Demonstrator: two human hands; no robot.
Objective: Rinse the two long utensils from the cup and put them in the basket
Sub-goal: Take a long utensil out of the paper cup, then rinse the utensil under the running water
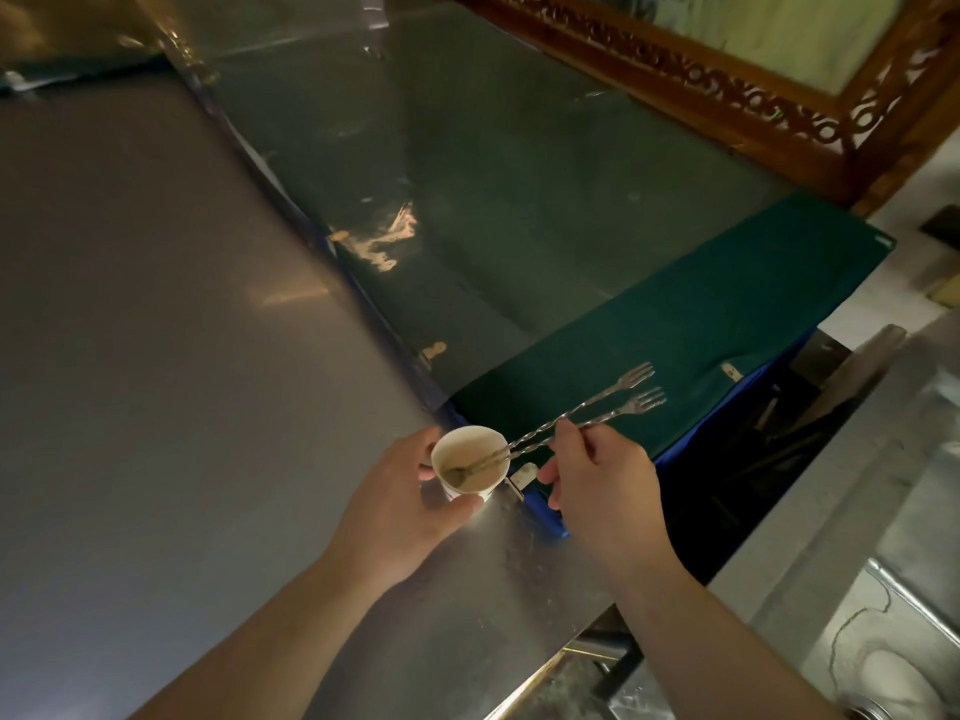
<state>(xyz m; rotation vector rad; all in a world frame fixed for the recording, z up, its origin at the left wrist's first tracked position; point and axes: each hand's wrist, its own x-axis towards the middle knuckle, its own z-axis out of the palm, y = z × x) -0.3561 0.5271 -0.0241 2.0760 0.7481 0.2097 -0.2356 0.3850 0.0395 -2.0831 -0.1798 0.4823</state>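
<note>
A small white paper cup point(466, 491) with beige residue inside stands on the steel counter point(156, 356). My left hand point(395, 511) wraps around the cup from the left. Two long twisted metal utensils point(597, 410) lean out of the cup to the upper right; their spoon ends lie in the cup and their fork ends stick out over the green cloth point(701, 324). My right hand point(602, 485) pinches both stems midway between thumb and forefinger. No basket is in view.
A steel sink point(893, 615) lies at the lower right, across a dark gap from the counter. A carved wooden frame point(727, 80) runs along the top right. A glass-covered green table sits behind the cup.
</note>
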